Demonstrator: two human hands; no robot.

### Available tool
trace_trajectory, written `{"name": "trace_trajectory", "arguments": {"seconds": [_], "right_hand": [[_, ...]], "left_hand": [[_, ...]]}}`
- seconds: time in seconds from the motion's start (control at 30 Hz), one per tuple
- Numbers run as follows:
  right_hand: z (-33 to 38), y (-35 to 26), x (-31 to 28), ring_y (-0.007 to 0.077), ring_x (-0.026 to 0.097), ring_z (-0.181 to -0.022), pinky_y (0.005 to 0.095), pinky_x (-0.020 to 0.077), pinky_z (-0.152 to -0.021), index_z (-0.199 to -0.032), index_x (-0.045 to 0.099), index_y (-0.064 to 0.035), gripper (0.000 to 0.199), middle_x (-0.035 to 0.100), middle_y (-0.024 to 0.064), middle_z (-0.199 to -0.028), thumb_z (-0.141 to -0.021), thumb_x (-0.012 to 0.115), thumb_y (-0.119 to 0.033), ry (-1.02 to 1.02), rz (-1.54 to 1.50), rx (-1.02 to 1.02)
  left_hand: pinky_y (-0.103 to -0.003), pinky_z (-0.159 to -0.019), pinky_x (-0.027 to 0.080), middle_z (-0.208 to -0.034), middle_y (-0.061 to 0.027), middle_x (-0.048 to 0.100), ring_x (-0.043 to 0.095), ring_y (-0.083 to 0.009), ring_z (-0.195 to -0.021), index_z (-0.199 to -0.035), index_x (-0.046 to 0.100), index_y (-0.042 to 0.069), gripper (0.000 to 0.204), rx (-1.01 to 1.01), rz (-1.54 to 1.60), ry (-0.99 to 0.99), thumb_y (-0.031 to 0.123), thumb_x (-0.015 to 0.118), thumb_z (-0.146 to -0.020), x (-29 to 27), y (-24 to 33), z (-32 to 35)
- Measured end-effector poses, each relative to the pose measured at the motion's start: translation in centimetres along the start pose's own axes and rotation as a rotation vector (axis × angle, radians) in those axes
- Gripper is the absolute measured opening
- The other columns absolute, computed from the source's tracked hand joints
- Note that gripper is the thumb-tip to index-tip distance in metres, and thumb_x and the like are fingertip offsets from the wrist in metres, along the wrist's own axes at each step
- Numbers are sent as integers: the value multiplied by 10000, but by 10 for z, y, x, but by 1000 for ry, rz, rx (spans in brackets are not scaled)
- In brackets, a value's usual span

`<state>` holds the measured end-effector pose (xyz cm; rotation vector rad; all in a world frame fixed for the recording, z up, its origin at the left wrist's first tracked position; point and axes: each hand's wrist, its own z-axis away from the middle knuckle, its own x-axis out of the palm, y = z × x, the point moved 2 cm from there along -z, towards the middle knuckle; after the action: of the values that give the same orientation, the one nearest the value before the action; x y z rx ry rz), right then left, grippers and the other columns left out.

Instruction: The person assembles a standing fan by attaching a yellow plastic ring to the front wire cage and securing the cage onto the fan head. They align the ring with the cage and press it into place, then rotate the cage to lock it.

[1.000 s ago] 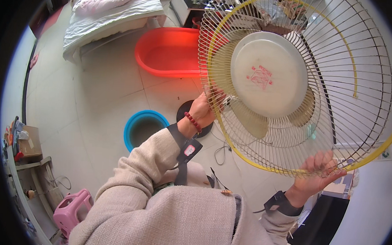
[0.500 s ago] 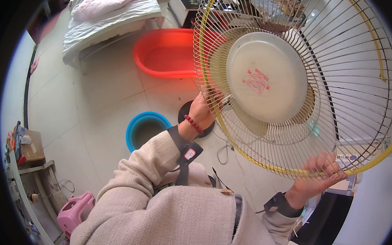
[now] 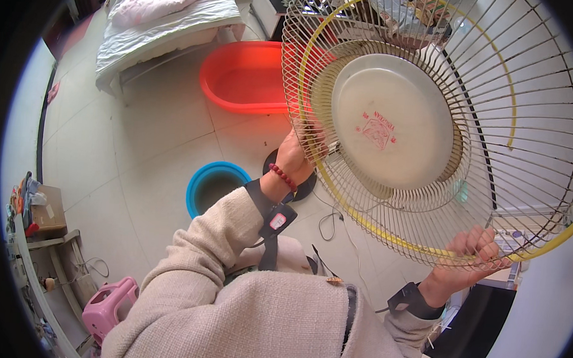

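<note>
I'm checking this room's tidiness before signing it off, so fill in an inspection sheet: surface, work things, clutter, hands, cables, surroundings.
Surface: pale tiled floor, a few dark specks.
Work things: wire fan guard with a yellow band, held above the floor.
Clutter: red tub, blue basin and pink stool stand on the floor.
Hands: left hand at the guard's left rim, fingers partly hidden by wires; right hand grips the lower rim.
Cables: looped cord on the floor beyond the person; another cord near the stool.
Surroundings: bed at upper left, box at far left, wall at right.
</note>
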<state>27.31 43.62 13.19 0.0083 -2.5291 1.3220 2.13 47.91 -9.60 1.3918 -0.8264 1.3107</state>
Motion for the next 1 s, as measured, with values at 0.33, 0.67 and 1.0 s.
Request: {"name": "trace_trajectory", "arguments": {"seconds": [0.33, 0.67, 1.0], "right_hand": [[-3, 2, -8, 67, 267, -580, 169, 242, -465, -683, 321, -132, 490, 368, 11, -741, -955, 375, -536, -211, -189, 62], [-4, 31, -33, 84, 432, -662, 199, 372, -592, -840, 523, -45, 578, 507, 14, -839, -903, 435, -613, 80, 217, 211], [-15, 63, -41, 84, 442, -687, 225, 373, -618, -883, 537, -52, 415, 491, -1, -800, -954, 475, -455, -243, 271, 135]], "left_hand": [[-328, -641, 452, -809, -16, 506, 487, -146, -697, -1014, 499, 90, 188, -3, 79, -23, 271, 466, -977, -1, -1, 3], [-304, -545, 376, -607, 34, 370, 381, -121, -517, -756, 412, 141, 309, 6, 196, 93, 311, 334, -1002, -38, 2, 0], [-251, -430, 318, -555, 37, 353, 351, -104, -440, -735, 411, 154, 341, -8, 167, 189, 375, 365, -990, -72, -3, -6]]}}
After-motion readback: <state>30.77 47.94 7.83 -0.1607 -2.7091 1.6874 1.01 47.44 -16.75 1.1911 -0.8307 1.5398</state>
